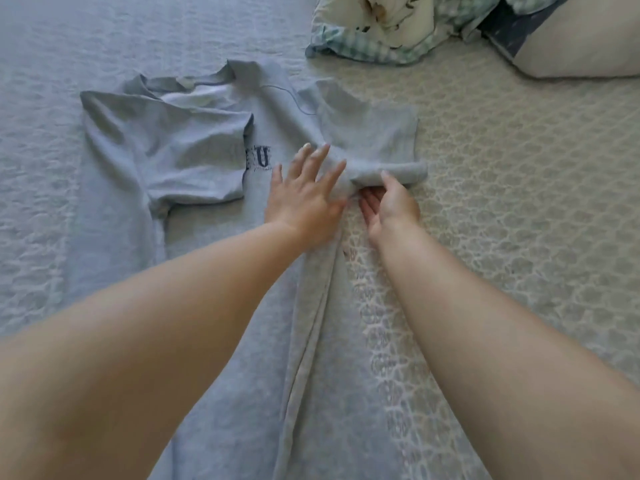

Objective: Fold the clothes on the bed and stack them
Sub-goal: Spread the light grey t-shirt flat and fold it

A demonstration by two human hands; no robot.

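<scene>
We are folding a grey T-shirt (194, 216) that lies flat on the bed cover (502, 209), with its neck pointing away from us. One sleeve is already folded in over the chest, and it hides part of the dark letters (259, 160). Our left hand (304, 199) lies flat on the shirt with its fingers spread wide, pressing the cloth down. Our right hand (388, 206) is at the shirt's right edge, just under the other sleeve (374, 140). Its thumb sits on top of the rolled sleeve hem and its fingers curl in underneath, so it pinches the cloth. The next step looks like folding this side over the middle. It could go wrong if we pull too hard, because the long edge near us is already bunched into a ridge (it could end up lumpy inside the fold). If the left hand lifts too early, the whole shirt may slide and the first sleeve may flop open. A checked quilt (377, 39) is heaped at the far side, well apart from the shirt.
</scene>
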